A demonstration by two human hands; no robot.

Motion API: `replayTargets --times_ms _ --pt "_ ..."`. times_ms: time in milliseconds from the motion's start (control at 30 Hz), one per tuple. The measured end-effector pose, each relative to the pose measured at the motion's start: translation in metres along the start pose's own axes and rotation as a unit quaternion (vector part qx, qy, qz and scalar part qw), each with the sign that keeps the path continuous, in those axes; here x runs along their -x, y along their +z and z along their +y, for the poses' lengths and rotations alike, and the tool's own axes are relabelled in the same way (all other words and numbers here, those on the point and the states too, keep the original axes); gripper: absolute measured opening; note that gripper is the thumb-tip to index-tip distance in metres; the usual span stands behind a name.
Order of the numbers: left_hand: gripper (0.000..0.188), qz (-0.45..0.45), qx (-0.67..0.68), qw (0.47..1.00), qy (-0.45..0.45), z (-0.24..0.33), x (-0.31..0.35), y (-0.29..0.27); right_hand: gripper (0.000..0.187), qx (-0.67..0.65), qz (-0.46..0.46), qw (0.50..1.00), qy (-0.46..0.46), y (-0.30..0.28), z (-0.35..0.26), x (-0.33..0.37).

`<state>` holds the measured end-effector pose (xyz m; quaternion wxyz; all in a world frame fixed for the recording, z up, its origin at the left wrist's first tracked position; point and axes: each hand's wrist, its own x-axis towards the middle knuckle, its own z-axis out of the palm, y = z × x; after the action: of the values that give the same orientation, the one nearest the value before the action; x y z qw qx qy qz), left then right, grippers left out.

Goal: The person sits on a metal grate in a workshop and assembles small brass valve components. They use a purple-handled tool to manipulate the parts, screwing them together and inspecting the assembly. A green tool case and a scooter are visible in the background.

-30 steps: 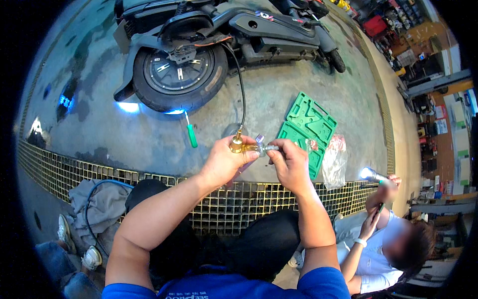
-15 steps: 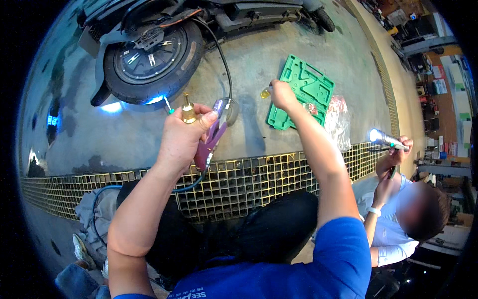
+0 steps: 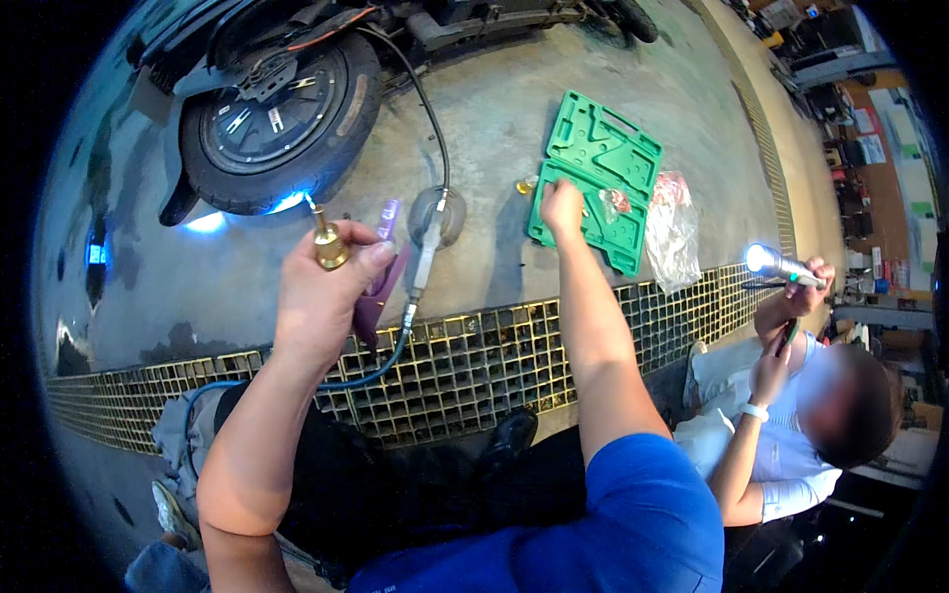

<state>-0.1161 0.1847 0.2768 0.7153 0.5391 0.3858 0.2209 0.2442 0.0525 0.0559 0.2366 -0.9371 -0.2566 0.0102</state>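
Note:
My left hand is closed round a brass cylindrical piece with a thin stem pointing up. The same hand also holds a purple tool with a lighter purple end above the thumb; its kind is unclear. My right hand reaches into an open green moulded tool case, fingers bent down at its left side. What those fingertips hold, if anything, is hidden. A small yellow container stands just left of the case. In the case lies a small clear packet with red contents.
A scooter wheel stands at upper left, joined by a black hose to an inflator with round gauge. A blue hose crosses the yellow floor grating. Plastic bag beside the case. At right, a person holds a lit flashlight.
My right hand has moved from beside the yellow container down into the green case. My left hand, with the brass piece and purple tool, has shifted left and lower, uncovering the inflator.

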Motion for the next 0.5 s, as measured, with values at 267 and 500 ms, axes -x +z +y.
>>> replayTargets --times_ms 267,500 --pt "0.09 -0.073 0.127 0.983 0.111 0.007 0.015 -0.02 0.038 0.041 -0.138 0.979 0.143 0.029 0.051 0.107" --pt "0.086 -0.061 0.163 0.975 0.139 0.024 0.029 -0.021 0.023 0.1 -0.126 0.981 0.112 0.063 0.109 0.099"
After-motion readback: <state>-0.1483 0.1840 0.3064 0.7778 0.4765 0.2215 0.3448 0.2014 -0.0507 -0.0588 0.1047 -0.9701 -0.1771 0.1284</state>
